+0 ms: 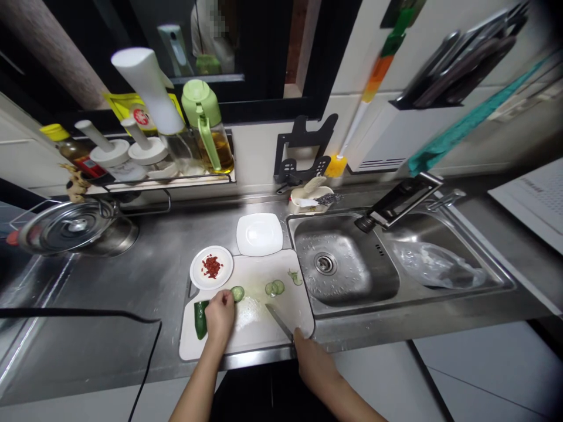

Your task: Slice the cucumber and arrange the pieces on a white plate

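A white cutting board lies on the steel counter next to the sink. My left hand is closed over a dark green cucumber, whose cut end shows past the fingers. My right hand grips the handle of a knife; the blade lies low over the board, pointing towards the left hand, a little apart from the cucumber. A few cucumber slices and a small green trimming lie further back on the board.
A small round plate with chopped red chilli and a square white dish sit behind the board. The sink with a black tap is right. A pot lid and bottle rack stand left. A black cable crosses the counter.
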Motion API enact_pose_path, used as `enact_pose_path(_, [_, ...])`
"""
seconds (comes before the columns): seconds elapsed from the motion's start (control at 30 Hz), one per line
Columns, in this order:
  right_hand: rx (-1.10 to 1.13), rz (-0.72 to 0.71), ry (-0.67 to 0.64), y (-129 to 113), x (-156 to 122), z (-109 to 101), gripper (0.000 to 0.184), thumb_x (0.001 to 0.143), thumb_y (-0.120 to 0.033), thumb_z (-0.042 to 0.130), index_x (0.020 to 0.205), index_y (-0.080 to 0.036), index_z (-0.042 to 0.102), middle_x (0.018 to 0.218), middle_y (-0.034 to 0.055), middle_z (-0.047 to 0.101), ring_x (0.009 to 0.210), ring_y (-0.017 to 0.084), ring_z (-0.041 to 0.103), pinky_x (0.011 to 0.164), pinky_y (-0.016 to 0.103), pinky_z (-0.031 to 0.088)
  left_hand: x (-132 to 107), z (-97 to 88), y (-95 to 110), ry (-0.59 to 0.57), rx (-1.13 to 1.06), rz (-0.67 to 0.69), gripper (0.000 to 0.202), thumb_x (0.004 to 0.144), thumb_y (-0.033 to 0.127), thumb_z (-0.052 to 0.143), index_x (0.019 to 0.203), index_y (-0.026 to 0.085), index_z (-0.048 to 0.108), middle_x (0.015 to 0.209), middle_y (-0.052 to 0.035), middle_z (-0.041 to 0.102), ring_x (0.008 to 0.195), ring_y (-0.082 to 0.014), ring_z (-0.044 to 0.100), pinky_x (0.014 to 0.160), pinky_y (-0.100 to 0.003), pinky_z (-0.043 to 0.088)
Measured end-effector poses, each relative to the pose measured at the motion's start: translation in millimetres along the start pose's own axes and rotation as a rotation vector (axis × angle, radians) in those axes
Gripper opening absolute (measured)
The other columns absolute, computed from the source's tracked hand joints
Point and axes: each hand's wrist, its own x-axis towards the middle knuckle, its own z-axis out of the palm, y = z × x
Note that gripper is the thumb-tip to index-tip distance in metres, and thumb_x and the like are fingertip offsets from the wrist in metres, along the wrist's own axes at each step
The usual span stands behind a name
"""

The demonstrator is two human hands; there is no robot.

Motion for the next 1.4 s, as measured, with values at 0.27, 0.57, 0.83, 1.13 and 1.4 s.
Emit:
enact_pose_path(0.27, [-0.007, 0.001, -0.005, 1, 0, 1, 0.066, 0.071, 0.010, 0.032, 0.136, -0.006, 0.039, 0.102, 0.0166, 0.068, 0.097, 0.025, 0.064, 0.076, 0.030, 0.047, 3, 6.2, -5, 0.091, -0.005, 0.133, 0.023, 0.080, 0.028, 0.048, 0.092, 0.018, 0.065, 0.088, -0.0068, 0.066, 0.080, -0.0197, 0.061, 0.079, -0.031, 0.044])
enact_pose_path(0.57, [-0.007, -0.009, -0.026, 1, -1, -2, 0.065, 0.074, 0.009, 0.031, 0.137, -0.006, 0.035, 0.109, 0.0185, 0.065, 0.101, 0.025, 0.062, 0.081, 0.032, 0.045, 1, 42.6, 39, -0.186, -0.014, 0.525, 0.033, 0.083, 0.020, 0.047, 0.112, 0.018, 0.062, 0.104, -0.0089, 0.060, 0.092, -0.0175, 0.059, 0.084, -0.030, 0.046])
enact_pose_path(0.83, [0.013, 0.019, -0.034, -2, -2, -6, 0.063, 0.075, 0.009, 0.032, 0.136, -0.007, 0.037, 0.106, 0.0194, 0.065, 0.100, 0.025, 0.063, 0.080, 0.034, 0.047, 1, 53.4, 61, -0.329, 0.086, 0.591, 0.030, 0.085, 0.019, 0.043, 0.105, 0.023, 0.065, 0.100, -0.0059, 0.058, 0.091, -0.0154, 0.058, 0.079, -0.026, 0.045])
enact_pose_path(1.13, [0.006, 0.001, -0.019, 1, -2, -6, 0.063, 0.075, 0.009, 0.034, 0.136, -0.008, 0.038, 0.105, 0.0188, 0.066, 0.099, 0.025, 0.063, 0.079, 0.032, 0.048, 1, 51.2, 62, -0.312, -0.008, 0.524, 0.018, 0.079, 0.012, 0.046, 0.087, 0.018, 0.061, 0.092, -0.0059, 0.059, 0.090, -0.0165, 0.056, 0.082, -0.028, 0.043])
enact_pose_path(1.4, [-0.017, -0.001, -0.013, 1, -3, -7, 0.064, 0.075, 0.009, 0.032, 0.137, -0.007, 0.036, 0.107, 0.0200, 0.065, 0.101, 0.025, 0.062, 0.081, 0.033, 0.047, -3, 43.0, 60, -0.343, -0.040, 0.449, 0.013, 0.079, 0.015, 0.047, 0.078, 0.018, 0.059, 0.072, -0.0010, 0.060, 0.072, -0.0146, 0.054, 0.069, -0.024, 0.039])
